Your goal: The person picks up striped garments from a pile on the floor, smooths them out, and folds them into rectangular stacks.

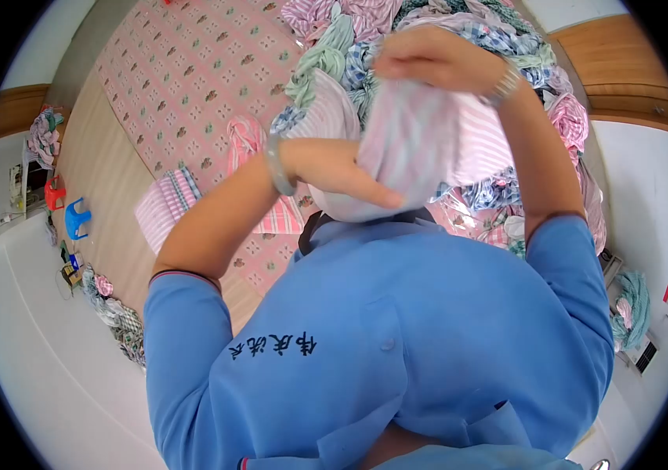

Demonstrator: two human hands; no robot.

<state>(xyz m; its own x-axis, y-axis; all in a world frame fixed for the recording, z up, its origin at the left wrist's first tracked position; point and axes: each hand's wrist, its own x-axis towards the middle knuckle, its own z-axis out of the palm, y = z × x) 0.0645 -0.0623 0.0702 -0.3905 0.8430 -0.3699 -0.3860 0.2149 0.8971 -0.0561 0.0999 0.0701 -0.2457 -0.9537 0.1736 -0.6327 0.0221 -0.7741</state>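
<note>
Close to my chest hangs a pink and pale blue cloth (412,141), slightly blurred. My left hand (345,171) is at its lower left, the thumb lying over the cloth and the other fingers hidden behind it. My right hand (436,59) is at the cloth's top edge, with bent fingers; its grip is unclear. Pink-and-white striped cloth (481,141) shows behind and to the right. Left of the held cloth lies another striped piece (327,110).
A large heap of crumpled checked and striped cloths (342,43) spreads ahead and right. Folded striped cloths (168,205) lie at left on the pink patterned surface (193,86). A blue stool (77,218) and a red stool (55,193) stand far left.
</note>
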